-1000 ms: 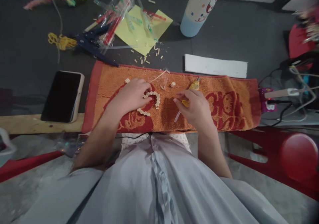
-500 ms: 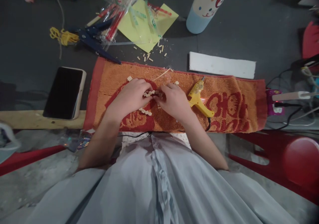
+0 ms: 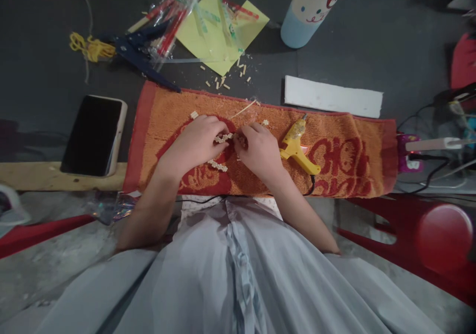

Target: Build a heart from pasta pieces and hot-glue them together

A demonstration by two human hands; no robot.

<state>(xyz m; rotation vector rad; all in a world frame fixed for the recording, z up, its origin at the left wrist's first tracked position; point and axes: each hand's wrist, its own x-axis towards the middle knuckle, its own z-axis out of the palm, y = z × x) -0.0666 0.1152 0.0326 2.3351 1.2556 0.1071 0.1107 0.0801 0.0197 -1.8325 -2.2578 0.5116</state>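
Over the orange towel (image 3: 353, 175), my left hand (image 3: 199, 143) pinches a pale strip of small joined wooden pieces (image 3: 223, 138) between thumb and fingers. At the strip's right end, my right hand (image 3: 258, 145) is closed with its fingertips bent inward; what lies under them is partly hidden. A second pale strip (image 3: 217, 165) rests on the towel just below my left hand. Small pale pieces lie above each hand, one (image 3: 194, 115) at the left and another (image 3: 265, 122) at the right. A yellow glue gun (image 3: 297, 145) lies right of my right hand.
Behind the towel are cut wooden bits (image 3: 223, 82), yellow paper (image 3: 241, 31), blue-handled cutters (image 3: 139, 59) and a white board strip (image 3: 332, 97). A bottle (image 3: 299, 27) stands farther back. A phone (image 3: 94, 136) lies at left; a purple power socket (image 3: 409, 153) sits at right.
My right fingertips have shifted slightly, and the gap between the two hands looks a little wider. My left hand keeps its pinch on the strip. The whole view has shifted slightly.
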